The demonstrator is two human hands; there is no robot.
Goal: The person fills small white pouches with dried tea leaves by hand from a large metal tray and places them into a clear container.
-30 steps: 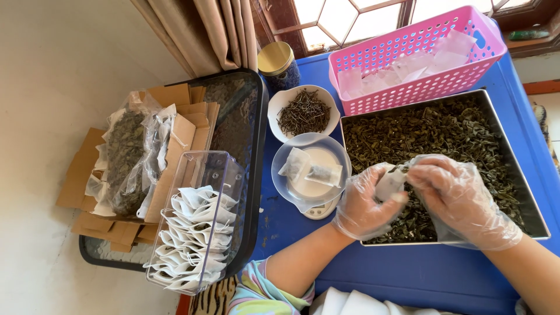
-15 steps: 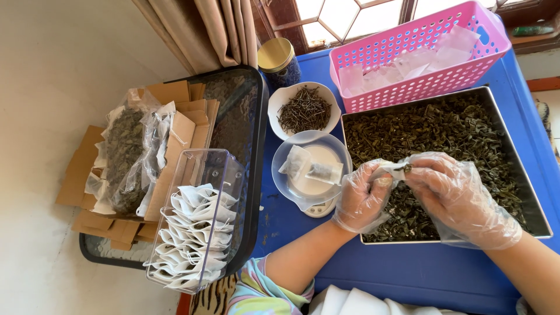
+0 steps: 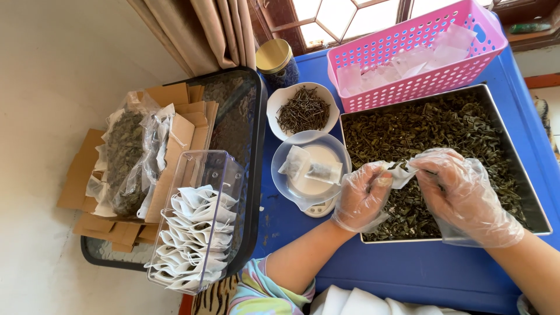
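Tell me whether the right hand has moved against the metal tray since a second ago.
Yes, slightly. The right hand has drawn a little rightward and down along the metal tray, away from the left hand, stretching the small white tea bag between them.

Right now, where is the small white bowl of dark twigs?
In the head view, the white bowl sits on the blue table, left of the metal tray, between the gold-lidded jar and the scale dish.

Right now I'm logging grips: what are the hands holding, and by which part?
A small white tea bag, held over the tray of leaves. Left hand pinches its left edge, right hand its right edge.
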